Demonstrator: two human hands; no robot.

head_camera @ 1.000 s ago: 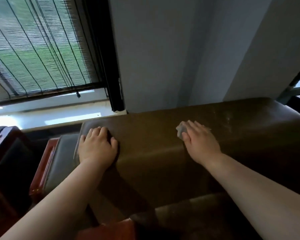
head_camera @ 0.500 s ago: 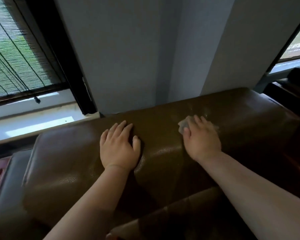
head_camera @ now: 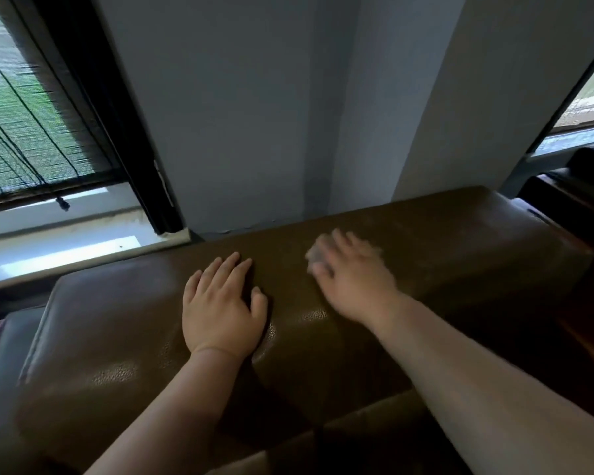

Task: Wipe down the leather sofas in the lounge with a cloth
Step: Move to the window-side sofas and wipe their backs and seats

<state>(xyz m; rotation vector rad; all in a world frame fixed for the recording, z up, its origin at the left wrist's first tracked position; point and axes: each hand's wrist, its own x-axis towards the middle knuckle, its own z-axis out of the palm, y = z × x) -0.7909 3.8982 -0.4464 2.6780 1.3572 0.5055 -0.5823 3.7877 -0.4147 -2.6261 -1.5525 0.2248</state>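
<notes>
1. Leather, brown and pebbled, covers the sofa (head_camera: 117,337); its padded back top is the landmark for everything below.
2. Left hand (head_camera: 220,310) lies flat on that top, fingers (head_camera: 230,269) straight and holding nothing, probably to brace the person leaning over the seat.
3. Right hand (head_camera: 354,279), just to the right of it on the same top, is blurred; its fingers look spread and pressing down a small pale cloth (head_camera: 314,255), which shows beyond and left of them.
4. Pressing flat suits wiping, since it keeps the cloth against the leather.
5. Behind the top stands a grey wall (head_camera: 254,114), with a window (head_camera: 31,132) to its left.
</notes>
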